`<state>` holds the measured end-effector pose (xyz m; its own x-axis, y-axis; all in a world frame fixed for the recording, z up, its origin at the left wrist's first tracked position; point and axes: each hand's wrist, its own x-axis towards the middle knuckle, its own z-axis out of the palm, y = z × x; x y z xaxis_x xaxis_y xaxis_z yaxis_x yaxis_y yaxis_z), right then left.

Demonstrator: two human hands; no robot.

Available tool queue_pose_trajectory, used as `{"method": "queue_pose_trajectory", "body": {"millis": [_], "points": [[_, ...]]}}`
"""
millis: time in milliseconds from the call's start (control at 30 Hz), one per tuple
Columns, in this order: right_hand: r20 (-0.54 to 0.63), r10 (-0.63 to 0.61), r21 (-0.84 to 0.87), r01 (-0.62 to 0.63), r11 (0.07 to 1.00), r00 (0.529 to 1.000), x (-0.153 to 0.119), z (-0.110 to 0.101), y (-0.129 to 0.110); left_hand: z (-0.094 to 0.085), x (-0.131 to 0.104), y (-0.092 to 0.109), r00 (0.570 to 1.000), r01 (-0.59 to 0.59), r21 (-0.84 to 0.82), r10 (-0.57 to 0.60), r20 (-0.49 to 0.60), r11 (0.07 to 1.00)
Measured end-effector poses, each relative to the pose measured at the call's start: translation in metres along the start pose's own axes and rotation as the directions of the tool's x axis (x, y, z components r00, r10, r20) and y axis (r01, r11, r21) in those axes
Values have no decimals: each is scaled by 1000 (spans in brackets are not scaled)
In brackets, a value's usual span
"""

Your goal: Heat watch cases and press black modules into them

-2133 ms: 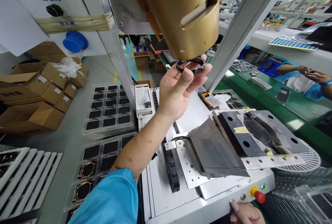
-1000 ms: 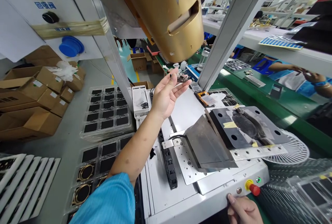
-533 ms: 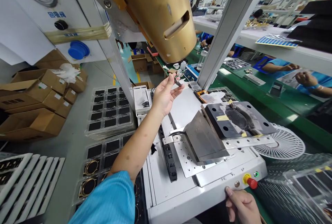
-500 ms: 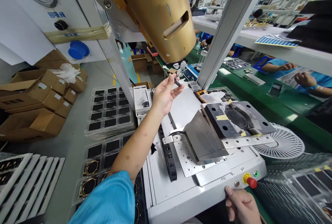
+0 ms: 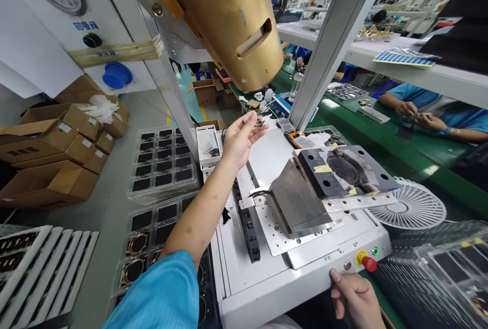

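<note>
My left hand (image 5: 241, 138) is raised over the back of the white machine table (image 5: 267, 163), below the gold cylindrical head (image 5: 236, 24). Its thumb and fingers pinch a small dark part (image 5: 260, 122), too small to name. My right hand (image 5: 356, 296) is at the table's front edge, thumb tip against the front panel left of a round metal button (image 5: 347, 265). Its other fingers are curled, and nothing shows in them. Between the hands sits a black fixture block (image 5: 320, 167) with yellow tape, beside a bent grey metal plate (image 5: 301, 197).
A red emergency button (image 5: 368, 263) sticks out at the front right. A white fan (image 5: 409, 204) lies right of the fixture. Trays of dark parts (image 5: 162, 158) are stacked on the left, near cardboard boxes (image 5: 49, 141). A co-worker's hands (image 5: 419, 115) are across the green bench (image 5: 404, 161).
My left hand has turned slightly, and the small part sits at a different angle in its fingers. My right hand stays at the panel. The co-worker's hands have come together.
</note>
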<state>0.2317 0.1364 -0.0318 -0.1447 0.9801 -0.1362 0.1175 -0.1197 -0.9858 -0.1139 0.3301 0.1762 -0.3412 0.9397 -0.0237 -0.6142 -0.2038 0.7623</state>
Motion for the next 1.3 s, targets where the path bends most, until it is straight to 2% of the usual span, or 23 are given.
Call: {"method": "queue_pose_trajectory", "body": {"millis": [100, 167, 233, 333, 467, 500, 567, 600, 633, 700, 733, 767, 833, 933, 1033, 1167, 1300], "points": [[8, 12, 45, -12, 999, 1000, -1, -1, 3, 0, -1, -1, 999, -46, 88, 46, 3, 995], [11, 21, 62, -21, 998, 1000, -1, -1, 4, -1, -2, -1, 999, -33, 170, 35, -9, 985], [11, 32, 60, -33, 998, 999, -1, -1, 3, -4, -4, 1, 998, 61, 223, -56, -27, 973], [19, 51, 30, -52, 998, 999, 0, -2, -1, -12, -13, 6, 972, 231, 244, -231, -30, 942], [70, 97, -121, -88, 989, 993, -3, -2, -20, -28, -44, 22, 969, 220, 314, -244, 37, 924], [100, 77, -187, -57, 981, 992, -5, 0, -30, -31, -55, 26, 967, 217, 338, -249, 55, 916], [210, -72, -298, 134, 945, 975, -10, 8, -58, -37, -78, 36, 957, 223, 381, -276, 88, 897], [289, -202, -316, 292, 903, 936, -12, 14, -75, -40, -90, 40, 951, 226, 398, -289, 107, 889], [365, -351, -296, 465, 834, 862, -14, 22, -94, -42, -102, 43, 944, 226, 412, -302, 129, 883], [474, -585, -196, 727, 658, 658, -15, 41, -131, -46, -125, 48, 924, 233, 444, -340, 178, 865], [472, -659, -191, 798, 572, 586, -13, 52, -148, -48, -136, 49, 910, 237, 460, -361, 203, 856], [453, -711, -211, 839, 501, 538, -11, 63, -162, -50, -146, 50, 897, 242, 474, -381, 224, 847], [420, -773, -269, 879, 394, 475, -4, 84, -182, -53, -164, 49, 871, 245, 497, -414, 264, 832], [396, -813, -312, 895, 318, 427, 7, 110, -192, -60, -184, 46, 850, 189, 544, -414, 325, 817], [378, -820, -305, 894, 327, 429, 14, 123, -190, -66, -196, 43, 835, 118, 589, -401, 376, 799], [366, -810, -311, 881, 358, 458, 18, 125, -185, -67, -203, 43, 821, 85, 600, -398, 411, 795], [383, -840, -241, 919, 312, 385, 21, 122, -187, -62, -204, 44, 814, 77, 617, -407, 415, 783]]}}
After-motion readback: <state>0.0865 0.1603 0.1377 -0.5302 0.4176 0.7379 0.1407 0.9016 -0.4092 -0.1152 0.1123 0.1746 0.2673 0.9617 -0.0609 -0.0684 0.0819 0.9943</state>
